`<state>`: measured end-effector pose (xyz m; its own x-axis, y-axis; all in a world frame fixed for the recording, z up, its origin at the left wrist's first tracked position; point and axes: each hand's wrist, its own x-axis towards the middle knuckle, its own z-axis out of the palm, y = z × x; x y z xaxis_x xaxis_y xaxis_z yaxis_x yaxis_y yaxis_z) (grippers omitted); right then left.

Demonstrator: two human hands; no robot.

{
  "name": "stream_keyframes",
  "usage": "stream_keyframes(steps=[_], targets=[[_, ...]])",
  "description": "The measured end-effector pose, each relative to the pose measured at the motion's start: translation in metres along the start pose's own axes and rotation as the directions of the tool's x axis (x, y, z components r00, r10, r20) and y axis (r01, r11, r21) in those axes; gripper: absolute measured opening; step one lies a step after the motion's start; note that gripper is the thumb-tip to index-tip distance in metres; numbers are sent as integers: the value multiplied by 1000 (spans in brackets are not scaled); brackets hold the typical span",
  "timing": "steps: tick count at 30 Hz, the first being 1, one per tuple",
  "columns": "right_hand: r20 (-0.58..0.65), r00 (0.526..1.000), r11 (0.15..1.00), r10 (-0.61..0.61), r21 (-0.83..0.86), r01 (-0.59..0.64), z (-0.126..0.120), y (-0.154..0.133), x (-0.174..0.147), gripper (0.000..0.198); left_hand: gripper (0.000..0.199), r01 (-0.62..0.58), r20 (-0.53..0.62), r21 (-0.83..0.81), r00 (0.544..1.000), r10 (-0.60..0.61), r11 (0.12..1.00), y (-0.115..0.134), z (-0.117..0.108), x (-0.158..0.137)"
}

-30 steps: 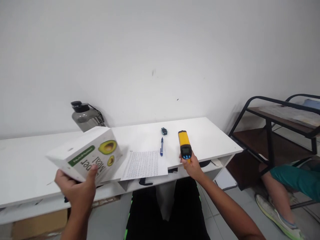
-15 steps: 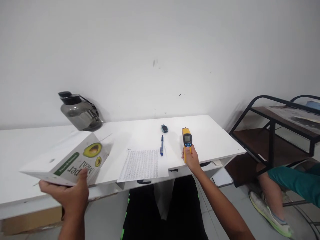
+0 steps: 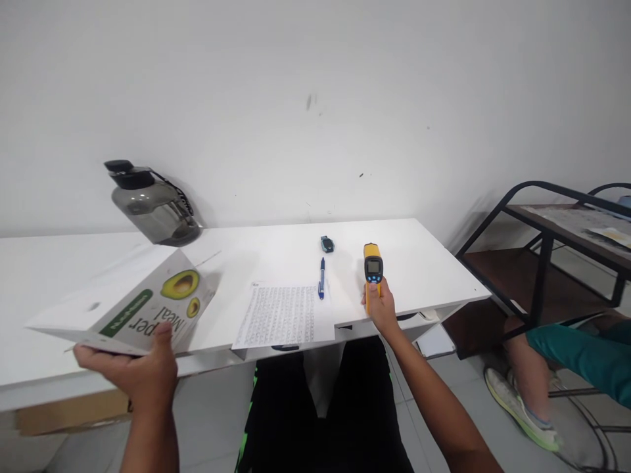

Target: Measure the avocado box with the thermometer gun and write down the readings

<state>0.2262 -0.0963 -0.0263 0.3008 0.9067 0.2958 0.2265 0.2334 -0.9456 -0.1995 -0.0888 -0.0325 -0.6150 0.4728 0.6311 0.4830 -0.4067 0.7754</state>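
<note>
On the left, my left hand (image 3: 142, 368) grips the near edge of a white box (image 3: 162, 289) printed with avocados and the word "Meal", the thumb on its printed face. The box is tilted over the desk's front edge. My right hand (image 3: 382, 307) is wrapped round the handle of a yellow infrared thermometer (image 3: 373, 257), whose small screen and blue buttons face me. Between the hands lie a sheet of handwritten paper (image 3: 279, 315), a blue pen (image 3: 322, 279) at its right side, and a dark watch (image 3: 327, 244) farther back.
A grey water bottle (image 3: 152, 205) with a black lid stands by the wall behind the box. All this is on a white desk (image 3: 419, 263). To the right are a black-framed rack (image 3: 547, 256) and another person's leg and shoe (image 3: 517, 407).
The view has tipped slightly downward, so the desk's things sit a little higher in the picture. Both hands keep their holds on the box and the thermometer.
</note>
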Motion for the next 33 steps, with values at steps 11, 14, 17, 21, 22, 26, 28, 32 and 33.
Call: stream_keyframes(steps=[11,14,17,21,22,26,28,32,33], targets=[[-14,1000,999,-20,-43,20,-1,-2,-1,35,93,-29,17,31,999,29,999,5,-1,-3],[-16,1000,999,-26,-42,25,-1,-2,-1,34,94,-33,11,36,999,33,999,4,-2,-3],[-14,1000,999,-23,-29,23,-1,-1,-2,33,93,-36,12,29,999,36,999,4,-2,-3],[-9,1000,999,-22,-31,21,-1,0,-2,32,93,-36,10,8,999,35,999,5,-1,-2],[-9,1000,999,-20,-34,20,-1,0,-2,33,94,-35,7,5,999,35,999,4,-1,-2],[-16,1000,999,-18,-36,17,-1,-1,-2,33,98,-28,8,-1,1000,28,1000,1,-1,-1],[-16,1000,999,-18,-31,17,-1,-2,-3,33,100,-12,5,2,1000,12,1000,-1,-1,-1],[-9,1000,999,-21,-29,21,-2,-2,-3,33,100,44,-10,31,999,-44,999,-2,0,-1],[-9,1000,999,-21,-33,21,-2,-2,-3,33,100,58,-7,43,998,-58,997,-1,0,-1]])
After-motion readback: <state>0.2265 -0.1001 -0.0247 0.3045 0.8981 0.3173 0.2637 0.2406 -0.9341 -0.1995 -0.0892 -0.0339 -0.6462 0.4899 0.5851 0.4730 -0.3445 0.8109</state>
